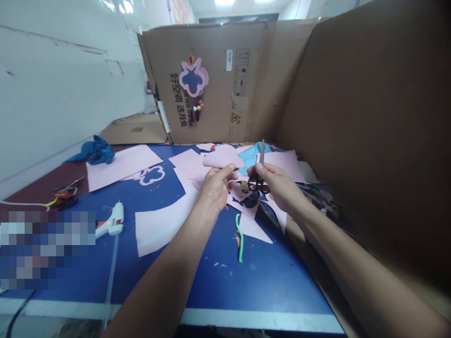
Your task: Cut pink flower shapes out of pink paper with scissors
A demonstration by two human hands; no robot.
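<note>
My left hand (217,185) pinches a folded piece of pink paper (223,157) between thumb and fingers, above the middle of the table. Just to its right, my right hand (276,180) grips a pair of scissors (262,162) by the dark handles, blades pointing up and apart from the paper. Beneath both hands lie pink paper offcuts (255,227) with cut-out openings. A green pipe cleaner (240,239) rests on the table in front of them. Farther left is a pink flower-shaped paper outline (154,175).
A white glue gun (115,219) lies at the left on the blue table (211,291). Beyond it are pliers (66,192) and a blue cloth (93,151). Cardboard walls (260,94) stand at the back and right; a pink flower-shaped ornament (201,80) hangs on the back one.
</note>
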